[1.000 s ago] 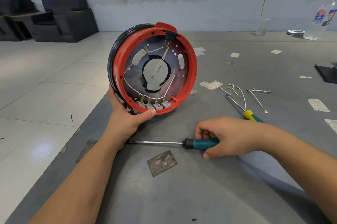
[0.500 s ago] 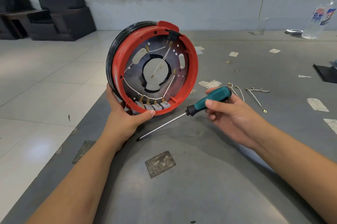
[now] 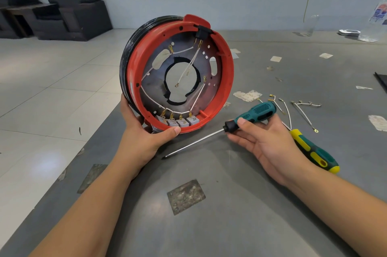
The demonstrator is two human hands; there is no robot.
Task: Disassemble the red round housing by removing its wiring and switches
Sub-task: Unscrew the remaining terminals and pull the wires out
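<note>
Your left hand [image 3: 146, 137] grips the red round housing [image 3: 178, 74] at its lower rim, thumb curled over the front edge and fingers behind, holding it upright on its edge with the open side facing you, at the near left corner of the grey table [image 3: 230, 214]. Inside the housing, white wires [image 3: 194, 59] run from a black connector [image 3: 202, 31] at the top rim down across the metal plate, and more wire loops along the bottom to a row of four grey switches [image 3: 178, 121] seated just inside the lower rim, right above your thumb.

Your right hand [image 3: 268, 143], just right of the housing, holds a teal-handled screwdriver [image 3: 254, 113]: thumb pressed on the black collar, fingers loosely curled beneath the handle. Its shaft slants down and left, the tip near the table surface below the housing; whether it touches is unclear.

A second screwdriver with a yellow-and-green handle [image 3: 314, 152] lies on the table behind your right hand, farther right of the housing. Several loose removed wires [image 3: 301, 110] with metal terminals lie on the table to the right of the housing, beyond the teal handle. A clear plastic bottle [image 3: 374, 22] stands far to the right of the housing at the table's back edge.
</note>
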